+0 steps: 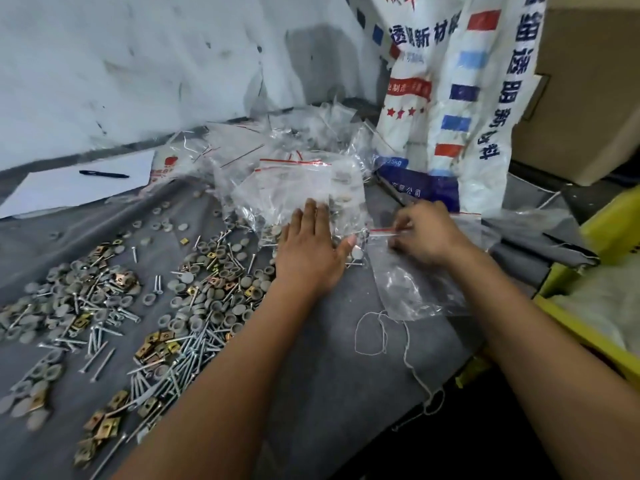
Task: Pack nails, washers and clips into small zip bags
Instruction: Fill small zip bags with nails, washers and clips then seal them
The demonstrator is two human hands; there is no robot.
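A clear zip bag (420,289) with a red strip lies flat on the grey cloth at centre right. My right hand (427,233) pinches its red-striped mouth with curled fingers. My left hand (313,247) lies flat with straight fingers on a filled bag at the foot of the heap of packed bags (291,181). Loose nails (183,365), grey washers (214,299) and brass clips (152,351) are spread over the cloth to the left of my left arm.
A white printed sack (450,98) stands behind the bags. A yellow crate (613,230) sits at the right edge. A sheet of paper (79,185) with a black pen (104,173) lies at back left. A loose white string (388,334) lies near the table's front edge.
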